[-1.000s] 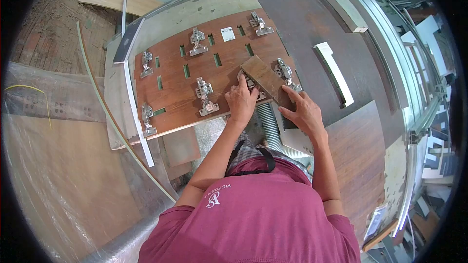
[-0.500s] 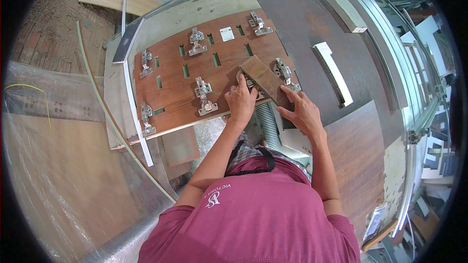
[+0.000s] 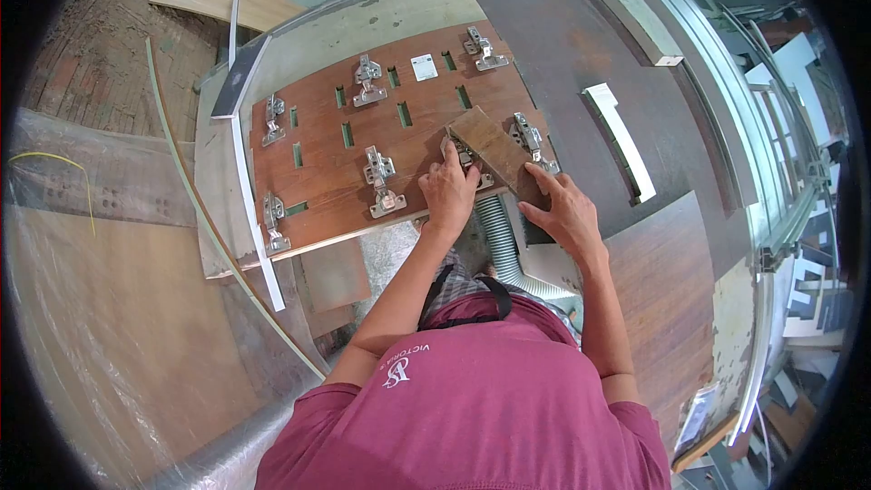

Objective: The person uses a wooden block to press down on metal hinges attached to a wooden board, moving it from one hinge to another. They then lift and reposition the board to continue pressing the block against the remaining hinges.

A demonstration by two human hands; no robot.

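Short wooden strip [image 3: 495,151] near brown panel's [image 3: 331,177] near right corner, long axis slanting far left to near right, between hands. Left hand [image 3: 447,192] nearer far end, fingertips about cabinet hinge [image 3: 485,181]; right hand [image 3: 566,210] at near end, thumb and index parted; grips unclear.

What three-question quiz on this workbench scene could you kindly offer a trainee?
1. Multiple choice: which is nearer the white notched strip: (a) the left hand or (b) the right hand?
2. True or false: the white label lies between two slots in the reddish-brown panel.
3. Open: what is the right hand touching?

Key: 1. b. 2. True. 3. The brown wooden piece.
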